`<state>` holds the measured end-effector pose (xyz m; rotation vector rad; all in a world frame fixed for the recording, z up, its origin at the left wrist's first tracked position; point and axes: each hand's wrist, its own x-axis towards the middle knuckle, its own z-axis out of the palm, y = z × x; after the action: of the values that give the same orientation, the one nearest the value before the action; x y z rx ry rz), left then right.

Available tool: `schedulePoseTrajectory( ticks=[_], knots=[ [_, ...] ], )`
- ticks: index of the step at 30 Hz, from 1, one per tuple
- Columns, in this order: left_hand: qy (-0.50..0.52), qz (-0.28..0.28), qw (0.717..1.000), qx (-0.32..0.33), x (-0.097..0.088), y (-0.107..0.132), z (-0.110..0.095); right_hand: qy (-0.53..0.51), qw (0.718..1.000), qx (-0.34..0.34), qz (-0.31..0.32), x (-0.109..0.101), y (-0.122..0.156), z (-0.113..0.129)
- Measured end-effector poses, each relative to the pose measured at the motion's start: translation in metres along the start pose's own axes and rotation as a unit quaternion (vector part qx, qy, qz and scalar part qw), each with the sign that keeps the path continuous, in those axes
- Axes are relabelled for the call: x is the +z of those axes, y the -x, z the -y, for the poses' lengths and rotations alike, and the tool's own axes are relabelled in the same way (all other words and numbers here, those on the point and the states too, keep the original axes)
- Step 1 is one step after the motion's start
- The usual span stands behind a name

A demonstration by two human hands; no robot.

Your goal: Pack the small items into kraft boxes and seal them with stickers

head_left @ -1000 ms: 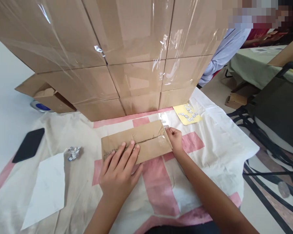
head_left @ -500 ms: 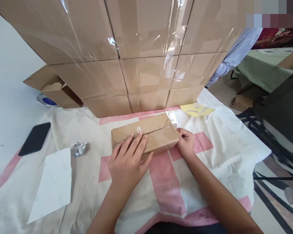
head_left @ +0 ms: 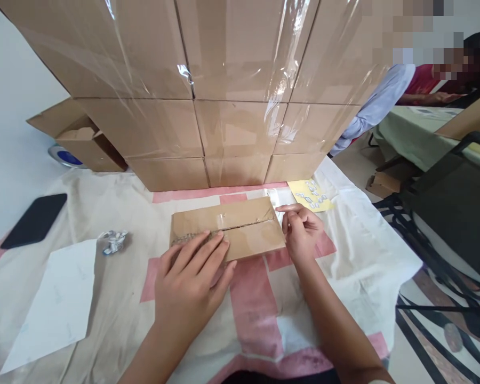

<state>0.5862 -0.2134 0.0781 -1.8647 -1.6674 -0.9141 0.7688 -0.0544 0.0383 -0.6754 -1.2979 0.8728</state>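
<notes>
The cardboard box [head_left: 250,217] lies mid-tabletop [head_left: 120,309], below stacked boxes [head_left: 240,125] at twelve o'clock. The left hand [head_left: 192,282] lies flat, fingers slightly spread, over its eight o'clock part. At its three o'clock end the right hand [head_left: 302,229] is curled; whether it holds anything, I cannot tell. Crumpled foil [head_left: 115,242] sits at nine, a yellow note [head_left: 309,193] at two.

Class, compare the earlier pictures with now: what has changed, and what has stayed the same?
The right hand has partly uncurled: its index finger now extends leftward at the right end of the small cardboard box. Whether it has let go of anything is unclear. The left hand stays spread on the box; the dark phone, white paper and crumpled foil stay where they lay.
</notes>
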Motion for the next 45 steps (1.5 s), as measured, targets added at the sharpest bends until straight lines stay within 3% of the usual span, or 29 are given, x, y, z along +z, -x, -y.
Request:
schedulePoseTrajectory(
  ticks=[7,11,14,16,18,21,23,28,30,35,37,39,43,45],
  knots=[
    [0.029,-0.030,0.999,-0.024,-0.008,-0.003,-0.008,0.054,0.985,-0.138,0.084,-0.003,0.007,0.025],
    [0.072,-0.045,0.996,-0.025,-0.011,-0.004,-0.009,0.090,0.955,-0.238,0.152,-0.002,0.005,0.043],
    [0.091,-0.047,0.995,-0.022,-0.012,-0.002,-0.008,0.041,0.933,-0.291,0.207,0.000,0.004,0.055],
    [0.101,-0.047,0.994,-0.021,-0.012,-0.001,-0.008,-0.060,0.942,-0.228,0.239,-0.001,0.002,0.061],
    [0.114,-0.045,0.992,-0.020,-0.011,0.000,-0.008,-0.209,0.930,-0.120,0.277,-0.007,-0.003,0.065],
    [0.137,-0.043,0.990,-0.012,-0.008,0.001,-0.010,-0.418,0.847,0.004,0.328,-0.021,-0.017,0.064],
    [0.159,-0.040,0.987,-0.005,-0.005,0.003,-0.013,-0.497,0.803,0.032,0.327,-0.030,-0.025,0.060],
    [0.203,-0.010,0.978,0.037,-0.001,0.011,-0.026,-0.598,0.737,0.033,0.312,-0.038,-0.031,0.048],
    [0.212,0.004,0.976,0.051,-0.002,0.012,-0.036,-0.590,0.735,0.021,0.334,-0.038,-0.029,0.045],
    [0.102,-0.048,0.994,-0.006,-0.003,-0.010,-0.073,-0.505,0.794,-0.035,0.336,-0.038,-0.028,0.045],
    [0.054,-0.045,0.997,-0.025,0.001,-0.027,-0.089,-0.518,0.786,-0.042,0.335,-0.038,-0.027,0.050],
    [0.043,-0.019,0.999,-0.027,0.006,-0.043,-0.102,-0.573,0.742,-0.045,0.346,-0.037,-0.027,0.056],
    [0.050,0.043,0.998,-0.002,0.016,-0.069,-0.118,-0.699,0.600,-0.041,0.386,-0.042,-0.030,0.071],
    [0.035,0.085,0.996,0.000,0.022,-0.078,-0.122,-0.734,0.556,-0.012,0.389,-0.051,-0.033,0.077]
  ],
)
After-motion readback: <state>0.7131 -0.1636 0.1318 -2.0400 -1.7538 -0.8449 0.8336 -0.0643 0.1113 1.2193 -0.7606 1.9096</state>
